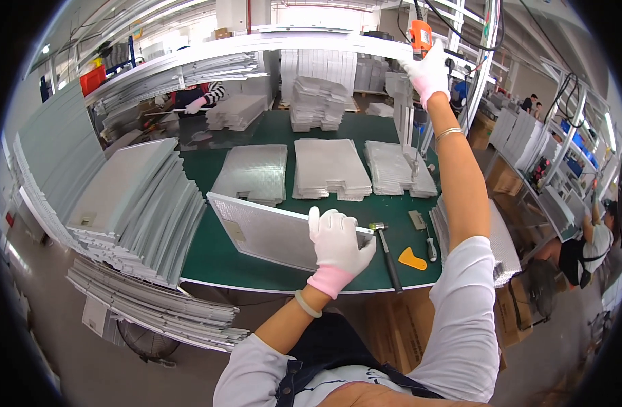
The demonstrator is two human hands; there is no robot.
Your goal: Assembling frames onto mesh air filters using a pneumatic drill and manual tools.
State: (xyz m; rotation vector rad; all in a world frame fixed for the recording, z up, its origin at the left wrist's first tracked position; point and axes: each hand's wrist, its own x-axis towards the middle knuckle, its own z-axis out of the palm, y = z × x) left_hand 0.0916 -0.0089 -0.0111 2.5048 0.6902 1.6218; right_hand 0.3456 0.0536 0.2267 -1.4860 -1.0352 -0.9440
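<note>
Green worktop [208, 263] carries the work. Along its left edge leans a thick row of grey, white-edged metal panels [124, 186]; judged a slide hazard if struck, since the pieces overlap loosely. Toward the back edge lie notched piles of silver mesh sheets [329, 165], unevenly squared.

The silver mesh panel with a white frame [273, 234] stands tilted near the front edge, left of the tools. The left hand [341, 245], white-gloved, has its fingers bent closed over the top edge near the right corner. With this single hold at one end, the panel could swing or drop at its far corner.

The right hand [429, 74], also gloved, is raised to the orange hanging power tool [420, 34], fingers partly curled; whether they grip it cannot be told. With attention overhead, the left hold could loosen.

The black-handled hammer [390, 266] reaches the front edge, where a passing sleeve could knock it off. Beside it lies the flat yellow plastic scraper [412, 258], exposed to the same risk.
</note>
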